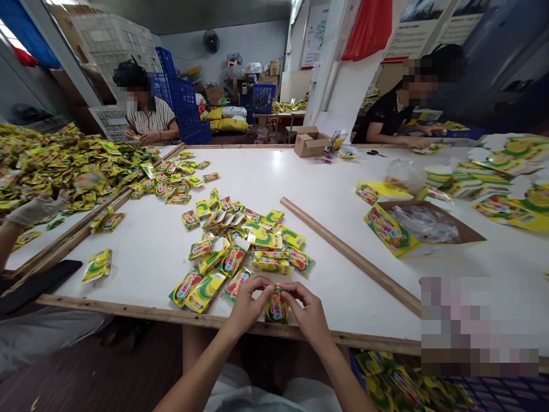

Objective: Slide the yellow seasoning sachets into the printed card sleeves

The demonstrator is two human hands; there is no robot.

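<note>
A small yellow-and-green candy box [277, 309] stands upright at the table's front edge, held between my two hands. My left hand [252, 300] pinches its upper left corner with thumb and forefinger. On the opposite side my right hand [305, 306] grips the upper right corner the same way. The fingers partly cover the box's top, so I cannot tell whether its flap is closed. Just beyond my hands lies a loose pile of similar small boxes [270, 237], some with white flaps standing up.
A wooden strip [343, 252] crosses the white table [257, 166] to my right. Beyond it sits a larger open display box [390, 232] holding clear plastic. A heap of packets [86, 160] fills the left, near a co-worker's gloved hand [36, 209]. Two people sit across the table.
</note>
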